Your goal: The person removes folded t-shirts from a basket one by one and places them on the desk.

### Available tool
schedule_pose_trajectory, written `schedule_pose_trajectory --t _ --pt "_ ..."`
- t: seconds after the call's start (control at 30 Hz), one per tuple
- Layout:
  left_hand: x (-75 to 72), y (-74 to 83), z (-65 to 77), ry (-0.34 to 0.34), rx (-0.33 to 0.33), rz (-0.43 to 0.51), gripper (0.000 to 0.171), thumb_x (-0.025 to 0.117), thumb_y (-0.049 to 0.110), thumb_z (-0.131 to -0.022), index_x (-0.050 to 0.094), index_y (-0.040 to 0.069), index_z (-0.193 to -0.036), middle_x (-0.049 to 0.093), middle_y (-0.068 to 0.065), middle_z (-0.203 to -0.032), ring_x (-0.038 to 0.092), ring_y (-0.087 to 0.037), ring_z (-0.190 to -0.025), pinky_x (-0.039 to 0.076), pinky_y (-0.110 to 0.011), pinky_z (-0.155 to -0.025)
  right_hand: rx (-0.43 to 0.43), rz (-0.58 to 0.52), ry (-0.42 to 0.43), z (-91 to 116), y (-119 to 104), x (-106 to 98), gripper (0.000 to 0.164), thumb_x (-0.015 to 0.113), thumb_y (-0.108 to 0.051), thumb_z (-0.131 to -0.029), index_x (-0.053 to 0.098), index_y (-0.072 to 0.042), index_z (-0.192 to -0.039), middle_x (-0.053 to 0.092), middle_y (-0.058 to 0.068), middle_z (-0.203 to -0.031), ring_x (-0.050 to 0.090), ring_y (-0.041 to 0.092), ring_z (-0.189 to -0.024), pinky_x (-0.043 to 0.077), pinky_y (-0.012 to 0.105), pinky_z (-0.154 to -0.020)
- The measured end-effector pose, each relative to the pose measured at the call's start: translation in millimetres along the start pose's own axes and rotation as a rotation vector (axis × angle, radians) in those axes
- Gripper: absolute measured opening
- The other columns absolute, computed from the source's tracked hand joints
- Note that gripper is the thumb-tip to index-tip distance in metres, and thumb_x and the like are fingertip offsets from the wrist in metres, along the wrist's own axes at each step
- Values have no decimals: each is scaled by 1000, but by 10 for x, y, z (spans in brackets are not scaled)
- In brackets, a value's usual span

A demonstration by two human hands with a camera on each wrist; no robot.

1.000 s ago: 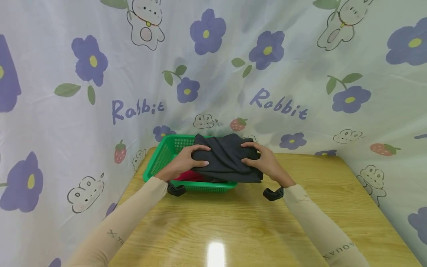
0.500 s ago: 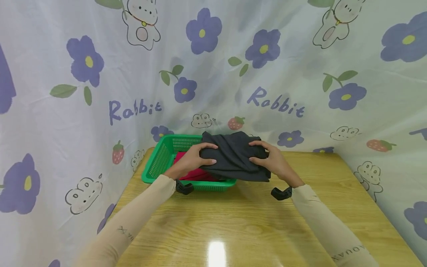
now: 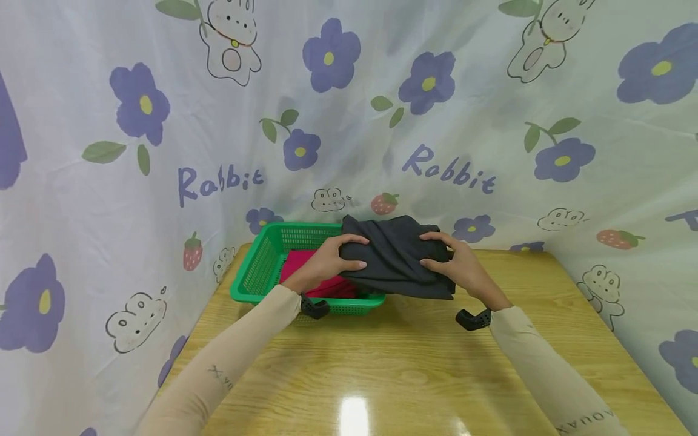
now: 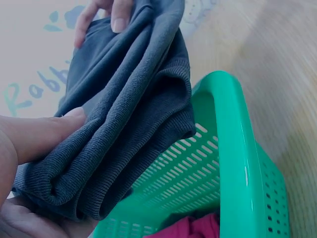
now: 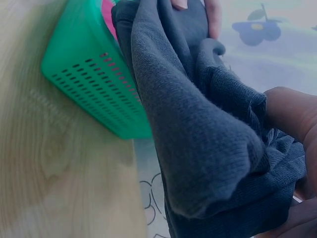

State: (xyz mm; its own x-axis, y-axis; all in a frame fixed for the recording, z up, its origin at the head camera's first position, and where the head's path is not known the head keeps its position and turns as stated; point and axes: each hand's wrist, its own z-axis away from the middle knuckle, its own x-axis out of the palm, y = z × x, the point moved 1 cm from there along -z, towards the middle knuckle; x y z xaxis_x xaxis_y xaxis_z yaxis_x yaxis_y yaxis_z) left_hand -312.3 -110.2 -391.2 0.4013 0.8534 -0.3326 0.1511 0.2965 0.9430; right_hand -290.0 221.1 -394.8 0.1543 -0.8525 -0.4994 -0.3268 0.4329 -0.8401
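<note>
Gripping the dark cloth [image 3: 395, 257] with left hand [image 3: 329, 257] and right hand [image 3: 459, 261], I've got it at the right end of the basket [image 3: 253, 271]; a carrying step, I'd judge, next needing level support.

The head camera looks forward and down, from farther back, over the yellow-brown wood-grained table [image 3: 327, 369] to the white flower-printed curtain [image 3: 354, 121]. Each wrist camera, very near, faces one end of the folded dark-grey cloth [image 3: 395, 257]. Both wrist views share this cloth and the green perforated plastic basket [image 3: 256, 266], at lower right in the left one, at upper left in the other.
</note>
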Motion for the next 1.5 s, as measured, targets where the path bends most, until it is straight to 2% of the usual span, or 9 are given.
schedule_pose_trajectory --t 0.17,0.33,0.5,0.73,0.9,1.03,1.2,1.5 --pt "83 24 -60 -14 20 7 46 82 18 -91 67 27 -133 49 -3 -144 63 -25 -114 57 -38 -91 9 30 15 40 49 -71 52 80 -31 -94 60 -30 -142 41 9 -159 46 42 -136 51 57 -96" --pt "172 50 -129 -24 36 -7 45 81 18 -92 67 27 -134 48 -3 -146 63 -23 -115 56 -37 -92 30 33 28 88 99 -151 53 80 -34 -93 60 -33 -141 40 8 -160 47 40 -135 51 58 -96" --pt "264 72 -196 -38 40 0 46 81 16 -92 66 26 -134 48 -4 -146 64 -23 -113 56 -37 -92 42 30 26 145 164 -227 56 79 -34 -94 58 -30 -145 34 10 -163 44 40 -139 50 57 -98" --pt "435 139 -313 -47 49 -42 46 81 18 -91 67 29 -134 49 -5 -146 63 -22 -113 55 -37 -93 61 44 44 230 245 -375 57 76 -22 -97 54 -19 -149 29 16 -165 38 45 -142 44 63 -102" --pt "573 168 -385 -72 43 -27 46 81 18 -92 67 29 -134 49 -4 -146 64 -20 -111 56 -36 -91 73 64 55 314 320 -490 57 77 -29 -96 54 -23 -148 24 12 -167 35 45 -144 44 63 -102" --pt "693 194 -447 -88 33 -7 47 81 15 -92 67 28 -134 50 -5 -145 65 -20 -110 56 -35 -89 70 76 65 379 431 -583 58 77 -37 -95 54 -27 -147 27 10 -166 36 44 -144 43 64 -103" --pt "853 226 -542 -101 29 -14 47 81 13 -92 67 28 -134 50 -5 -147 64 -19 -111 56 -35 -88 52 107 96 441 554 -695 59 79 -35 -94 55 -24 -147 34 12 -163 36 42 -144 31 65 -112" --pt "1149 247 -698 -93 22 -31 47 82 13 -90 68 28 -133 52 -4 -146 61 -20 -117 54 -35 -92 77 96 113 581 673 -865 58 78 -28 -95 54 -18 -147 35 18 -161 37 44 -142 32 65 -110"
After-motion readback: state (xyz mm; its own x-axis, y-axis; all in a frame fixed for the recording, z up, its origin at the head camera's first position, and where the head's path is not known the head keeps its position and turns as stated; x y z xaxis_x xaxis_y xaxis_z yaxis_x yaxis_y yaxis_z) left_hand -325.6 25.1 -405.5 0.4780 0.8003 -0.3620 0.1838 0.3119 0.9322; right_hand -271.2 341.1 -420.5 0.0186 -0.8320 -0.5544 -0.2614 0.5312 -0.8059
